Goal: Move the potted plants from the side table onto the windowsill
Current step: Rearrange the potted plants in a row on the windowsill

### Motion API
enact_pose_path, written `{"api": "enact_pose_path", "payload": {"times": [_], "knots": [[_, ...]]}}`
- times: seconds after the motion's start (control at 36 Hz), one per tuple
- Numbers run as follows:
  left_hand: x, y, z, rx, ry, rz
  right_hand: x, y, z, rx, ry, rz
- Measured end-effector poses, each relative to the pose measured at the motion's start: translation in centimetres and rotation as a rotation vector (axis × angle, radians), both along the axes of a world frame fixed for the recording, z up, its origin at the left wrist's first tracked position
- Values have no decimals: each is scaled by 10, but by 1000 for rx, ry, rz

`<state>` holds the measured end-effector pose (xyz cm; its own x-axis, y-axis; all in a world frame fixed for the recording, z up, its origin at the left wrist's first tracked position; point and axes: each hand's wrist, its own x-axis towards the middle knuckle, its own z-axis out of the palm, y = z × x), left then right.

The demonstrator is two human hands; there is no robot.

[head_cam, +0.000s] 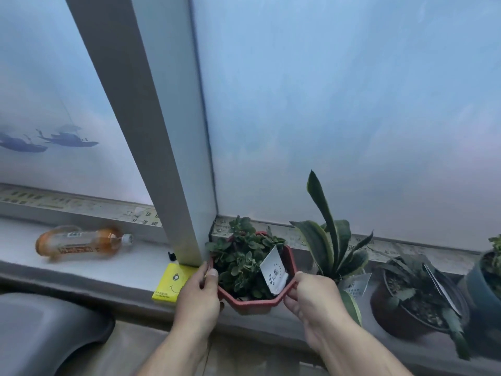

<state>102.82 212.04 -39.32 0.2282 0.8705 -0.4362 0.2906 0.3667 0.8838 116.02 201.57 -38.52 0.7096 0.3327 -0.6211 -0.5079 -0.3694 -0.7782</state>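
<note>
Far left on the windowsill [89, 270]: an orange-tinted bottle [81, 244] lying on its side, cap to the right. Next, a yellow packet [172, 283] lying flat at the foot of the grey window post [168, 158]. Left hand [199, 294] curled round the left rim of the red octagonal pot [254, 301], thumb over the edge. Pot just right of the post, at the sill's front edge, holding a leafy green plant and a white tag [273, 270]. Right hand [311, 299] pinching the pot's right rim. Further right on the sill: a long-leaved plant [325, 237], a dark round pot [412, 308], then a blue-grey pot [485, 283] at the frame edge.
</note>
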Motion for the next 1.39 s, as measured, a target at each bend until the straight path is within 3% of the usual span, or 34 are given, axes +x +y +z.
{"api": "enact_pose_path", "payload": {"times": [0.14,0.31,0.44,0.53,0.72,0.89,1.0,1.19,1.39], "knots": [[7,-7,-7,-128,-133,177,1,-2,12,4,-43,46],[10,-26,-17,-41,-45,88,-1,7,5,3,-114,47],[6,-10,-19,-61,-119,18,-10,11,1,-34,-85,6],[4,-8,-20,-67,-165,17,-15,10,-7,-43,-59,28],[6,-17,-42,-26,-86,53,-16,16,-15,-64,-91,-11],[0,2,-35,-35,-144,-27,-30,8,-12,-46,9,-12],[2,3,-24,-80,-205,71,-42,4,-8,-39,74,-15],[3,-11,-18,-70,-179,47,-34,6,2,-4,-119,-48],[-3,-10,-18,-67,-208,-62,-35,8,-6,28,-137,-65]]}}
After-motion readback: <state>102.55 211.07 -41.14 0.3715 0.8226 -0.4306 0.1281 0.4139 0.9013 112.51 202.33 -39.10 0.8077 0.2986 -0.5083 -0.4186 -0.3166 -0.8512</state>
